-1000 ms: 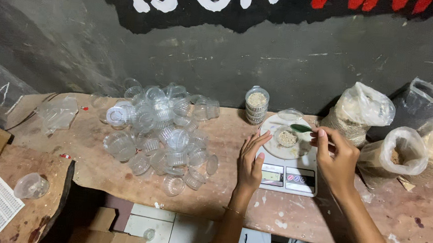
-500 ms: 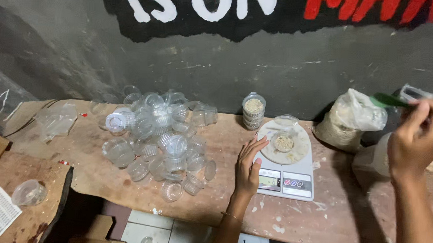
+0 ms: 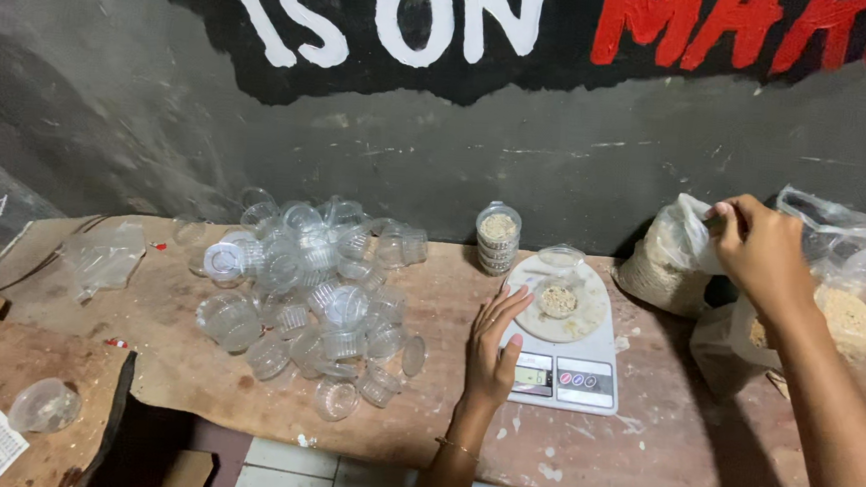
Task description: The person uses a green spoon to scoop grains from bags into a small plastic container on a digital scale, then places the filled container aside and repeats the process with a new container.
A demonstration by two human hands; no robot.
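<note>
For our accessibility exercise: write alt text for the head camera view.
A person's left hand rests beside a kitchen scale holding a small cup of grain, while the right hand reaches into plastic bags; empty clear cups litter the wooden table.

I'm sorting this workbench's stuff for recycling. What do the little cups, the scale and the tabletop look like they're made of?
Little cups: thin clear plastic, glossy; you can see through them and the walls look ribbed.
Scale: probably white moulded plastic, smooth, with a round pale platform; its inside cannot be judged.
Tabletop: wood, likely a bare board, matte, worn and flecked with pale spots.
</note>
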